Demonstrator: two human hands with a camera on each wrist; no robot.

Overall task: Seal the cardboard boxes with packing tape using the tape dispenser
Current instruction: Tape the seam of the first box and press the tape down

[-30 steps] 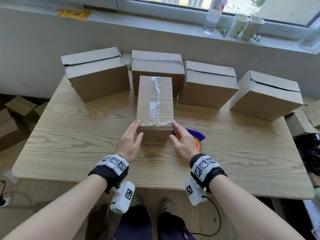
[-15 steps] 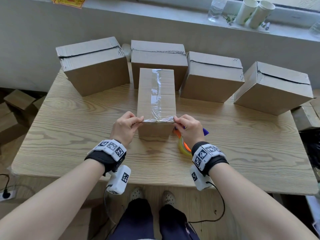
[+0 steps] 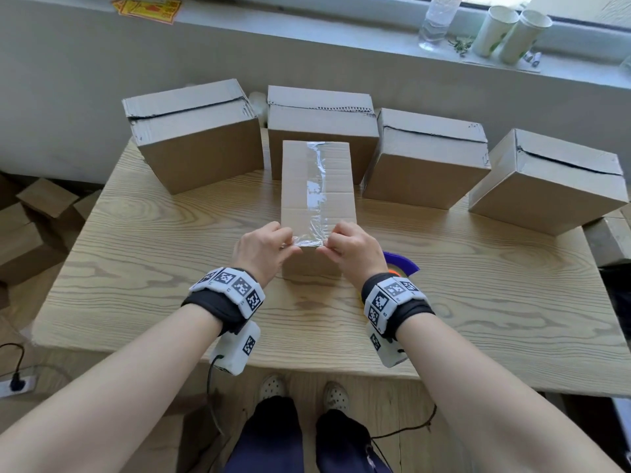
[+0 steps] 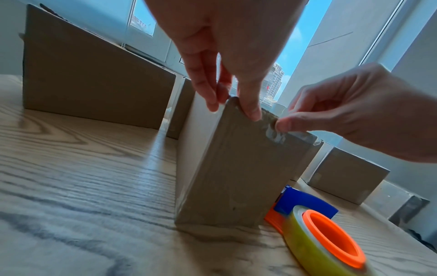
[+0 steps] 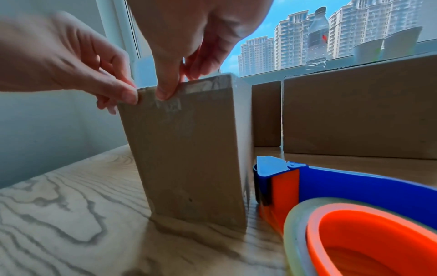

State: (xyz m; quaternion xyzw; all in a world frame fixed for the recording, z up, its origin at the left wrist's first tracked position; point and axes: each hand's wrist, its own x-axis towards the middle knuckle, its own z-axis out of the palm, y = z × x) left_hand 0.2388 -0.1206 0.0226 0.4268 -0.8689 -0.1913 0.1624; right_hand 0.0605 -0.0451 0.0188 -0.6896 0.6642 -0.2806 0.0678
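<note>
Both hands are up at the near top edge of the narrow box now! A second ago they lay flat against its sides; since then the fingers have curled in, and the left hand pinches the tape end at the box's near-left corner while the right hand pinches it at the near-right. From the wrist views, thumbs press the clear strip over the rim onto the front face. Reading that change: the long seam strip looks laid, and this is the fold-down finish of box one.

That strip of tape runs wrinkled along the whole top of the box, which stands at the middle of the desk, a little toward the near edge. The tape dispenser, blue frame, orange core, clear roll, lies on the desk just right of the box, nobody holding it.

Count them up! Five cardboard boxes on the desk: the taped one in front, plus four larger boxes in a row along the far edge, their seams dark and seemingly untaped. One dispenser. On the windowsill, one plastic bottle and two paper cups. So by my reckoning, one nearly sealed, four to go.
</note>
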